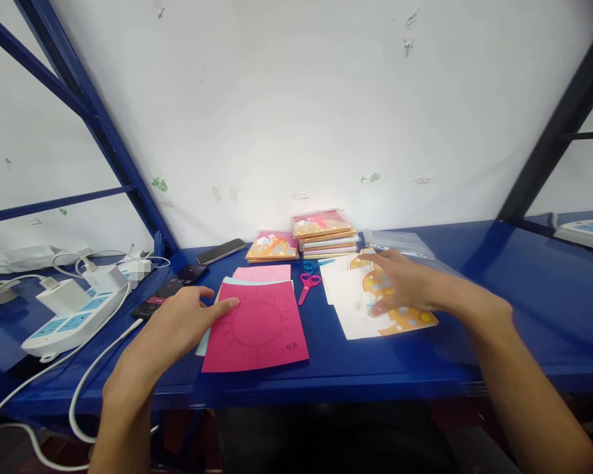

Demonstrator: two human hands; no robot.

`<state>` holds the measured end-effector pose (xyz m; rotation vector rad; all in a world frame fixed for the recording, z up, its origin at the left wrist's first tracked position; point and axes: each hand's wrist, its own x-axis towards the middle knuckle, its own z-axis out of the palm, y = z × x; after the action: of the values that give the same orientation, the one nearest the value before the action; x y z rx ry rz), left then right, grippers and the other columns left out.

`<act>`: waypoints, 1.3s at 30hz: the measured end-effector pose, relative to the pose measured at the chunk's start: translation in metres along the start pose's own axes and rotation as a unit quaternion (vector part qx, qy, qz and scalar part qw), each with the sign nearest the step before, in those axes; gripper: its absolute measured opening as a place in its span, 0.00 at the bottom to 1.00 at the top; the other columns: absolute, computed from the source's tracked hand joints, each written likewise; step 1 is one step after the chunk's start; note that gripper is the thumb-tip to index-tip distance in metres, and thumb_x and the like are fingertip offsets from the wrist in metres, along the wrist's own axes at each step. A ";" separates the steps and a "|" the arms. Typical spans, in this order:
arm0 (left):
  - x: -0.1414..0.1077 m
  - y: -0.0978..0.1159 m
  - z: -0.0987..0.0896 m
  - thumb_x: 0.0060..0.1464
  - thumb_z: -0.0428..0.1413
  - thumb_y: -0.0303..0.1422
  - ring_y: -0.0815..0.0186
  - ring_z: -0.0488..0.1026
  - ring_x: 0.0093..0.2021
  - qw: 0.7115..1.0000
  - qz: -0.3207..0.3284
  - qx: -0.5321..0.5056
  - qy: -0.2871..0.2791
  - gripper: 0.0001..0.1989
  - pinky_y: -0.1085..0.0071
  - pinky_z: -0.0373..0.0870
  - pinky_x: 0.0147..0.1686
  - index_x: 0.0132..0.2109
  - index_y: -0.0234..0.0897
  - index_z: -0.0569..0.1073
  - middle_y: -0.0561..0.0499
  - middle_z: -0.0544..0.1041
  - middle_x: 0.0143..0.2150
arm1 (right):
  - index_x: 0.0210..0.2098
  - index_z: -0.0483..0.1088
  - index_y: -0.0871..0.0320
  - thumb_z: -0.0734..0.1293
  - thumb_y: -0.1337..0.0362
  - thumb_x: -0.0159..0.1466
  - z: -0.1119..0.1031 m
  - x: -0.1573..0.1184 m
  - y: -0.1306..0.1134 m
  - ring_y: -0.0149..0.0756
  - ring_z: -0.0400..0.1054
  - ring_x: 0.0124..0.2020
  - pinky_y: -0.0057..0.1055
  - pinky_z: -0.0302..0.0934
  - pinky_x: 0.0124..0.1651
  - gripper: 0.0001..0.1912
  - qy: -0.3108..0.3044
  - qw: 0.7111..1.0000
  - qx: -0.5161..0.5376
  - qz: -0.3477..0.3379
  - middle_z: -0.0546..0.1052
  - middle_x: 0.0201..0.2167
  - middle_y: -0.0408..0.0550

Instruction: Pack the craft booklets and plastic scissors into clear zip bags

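A magenta paper sheet (pixel 257 336) printed with a round, sun-like outline lies at the front of the table, over light blue and pink sheets (pixel 264 272). My left hand (pixel 182 322) is at its left edge, thumb resting on the sheet and fingers apart. Over a white and orange printed card (pixel 360 309), my right hand (pixel 405 280) spreads its thumb and fingers on the printed side; it is slightly blurred. Pink scissors (pixel 309 284) lie between the two paper piles, with blue scissors (pixel 310 266) just behind them.
Packed card sets (pixel 326 240) are stacked by the wall, beside a smaller pile (pixel 273 247). A clear plastic bag (pixel 400 243) lies to their right. Phones (pixel 222 251) and a power strip (pixel 79 319) with chargers and white cables occupy the left. Blue frame posts (pixel 99 131) flank the table.
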<state>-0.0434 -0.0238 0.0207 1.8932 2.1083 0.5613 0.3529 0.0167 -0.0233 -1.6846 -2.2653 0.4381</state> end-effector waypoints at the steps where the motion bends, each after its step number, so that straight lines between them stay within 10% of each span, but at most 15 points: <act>1: 0.001 0.002 -0.001 0.47 0.58 0.55 0.54 0.75 0.29 1.000 0.007 0.009 -0.012 0.22 0.67 0.61 0.27 0.27 0.40 0.76 0.49 0.77 0.25 | 0.67 0.60 0.39 0.77 0.45 0.47 -0.001 -0.001 -0.002 0.58 0.74 0.46 0.50 0.69 0.45 0.49 0.006 1.000 -0.001 0.010 0.70 0.57 0.53; 13: 0.004 -0.005 0.008 0.50 0.61 0.49 0.55 0.80 0.30 0.984 0.001 -0.164 -0.070 0.19 0.68 0.68 0.22 0.40 0.41 0.68 0.50 0.82 0.32 | 0.56 0.70 0.46 0.74 0.40 0.50 -0.009 0.005 0.001 0.42 0.72 0.31 0.42 0.69 0.36 0.37 0.024 1.000 0.004 -0.018 0.70 0.50 0.50; 21: -0.008 0.013 -0.009 0.45 0.70 0.41 0.58 0.82 0.32 0.879 0.028 -0.466 -0.092 0.22 0.67 0.78 0.31 0.43 0.41 0.70 0.52 0.83 0.33 | 0.54 0.73 0.44 0.72 0.38 0.54 -0.015 0.000 -0.012 0.47 0.72 0.38 0.41 0.68 0.39 0.32 0.039 0.998 0.017 -0.042 0.70 0.48 0.49; 27: -0.004 0.032 0.012 0.44 0.72 0.37 0.58 0.83 0.35 0.814 0.020 -0.570 -0.113 0.24 0.67 0.80 0.33 0.45 0.41 0.70 0.48 0.84 0.41 | 0.53 0.73 0.44 0.71 0.43 0.58 -0.022 -0.002 -0.026 0.46 0.71 0.40 0.43 0.68 0.42 0.26 0.098 0.992 0.030 -0.070 0.73 0.47 0.49; 39: -0.006 0.045 0.034 0.51 0.68 0.40 0.67 0.78 0.26 0.833 0.062 -0.545 -0.067 0.19 0.74 0.75 0.27 0.44 0.41 0.70 0.54 0.84 0.33 | 0.48 0.72 0.48 0.71 0.47 0.63 -0.046 -0.031 -0.046 0.42 0.72 0.42 0.35 0.67 0.40 0.18 0.126 0.928 0.339 -0.093 0.76 0.41 0.45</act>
<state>0.0125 -0.0218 0.0104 1.2860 1.0893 1.2590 0.3392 -0.0220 0.0359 -1.0914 -1.7683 0.7937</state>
